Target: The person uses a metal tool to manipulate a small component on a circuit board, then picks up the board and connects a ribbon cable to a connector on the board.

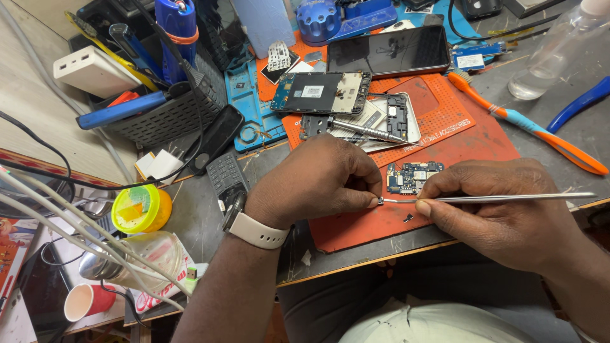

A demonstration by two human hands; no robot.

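Far left of frame: one white power bank (93,70) at upper left, one dark mesh basket (166,113) beside it stuffed with tools, count inside unclear. Lower left: one yellow tub (141,208), one red-and-white paper cup (88,301), and a bundle of pale cables (57,219) crossing over them.

Left of centre: one black keypad phone (227,178) lay flat on the bench, just above the wrist.

Centre: left hand (314,181), pale watch strap (257,231) on the wrist, was curled closed, thumb and forefinger pinching one tiny metal part (380,201) over the orange mat (473,140). Part too small to identify.

Above it, upper centre: one opened phone frame (323,92), one dark-screen phone (389,51), one screwdriver (368,132) lying across a second opened shell (399,115).

Just right of the part: one small circuit board (413,177) on the mat, one loose dark speck (408,218) below it.

Right of centre: right hand (502,209) was closed around one pair of metal tweezers (495,198), tips touching the tiny part.

Upper right: one orange-and-blue toothbrush (527,124), one clear plastic bottle (559,47), one blue handle (581,101) at the edge.
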